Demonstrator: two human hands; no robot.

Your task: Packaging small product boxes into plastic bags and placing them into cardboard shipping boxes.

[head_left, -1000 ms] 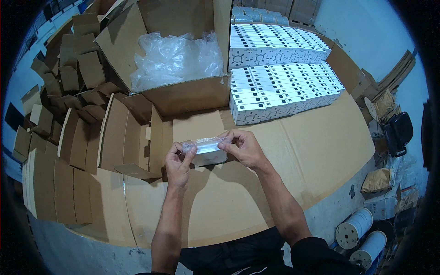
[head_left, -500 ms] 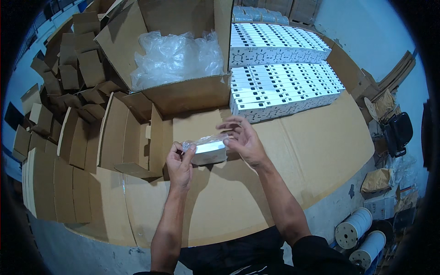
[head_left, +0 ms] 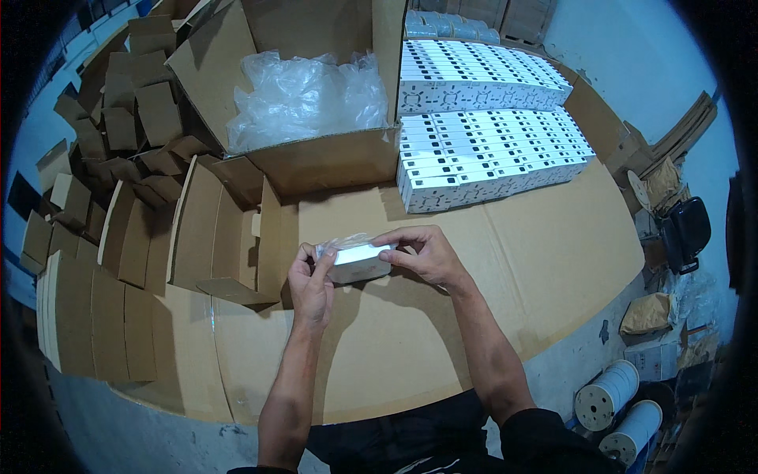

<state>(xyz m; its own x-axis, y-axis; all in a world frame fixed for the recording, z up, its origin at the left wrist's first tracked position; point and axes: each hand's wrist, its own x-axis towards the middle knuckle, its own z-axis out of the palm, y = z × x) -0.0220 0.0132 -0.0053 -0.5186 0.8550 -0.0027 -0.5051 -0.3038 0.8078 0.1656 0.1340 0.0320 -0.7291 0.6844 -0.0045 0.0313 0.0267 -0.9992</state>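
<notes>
Both hands on one small white box in a clear plastic bag (head_left: 357,261), held just above the cardboard sheet (head_left: 474,316) covering the table, about centre frame. Left hand (head_left: 312,280) grips the box's 9 o'clock end, thumb on top, fingers curled under. Right hand (head_left: 422,254) is at the 3 o'clock end, fingertips pinching the top edge, thumb on the near side. At 12 o'clock from the hands, a large open carton (head_left: 316,158) stuffed with crumpled clear plastic (head_left: 308,99). At 1–2 o'clock, two rows of white printed boxes (head_left: 489,150) packed tight. At 9–10 o'clock, folded cardboard sleeves (head_left: 213,237) standing upright, just beside the left hand, more small brown cartons (head_left: 118,118) piled behind. Two white spools (head_left: 620,403) on the floor at 4 o'clock
</notes>
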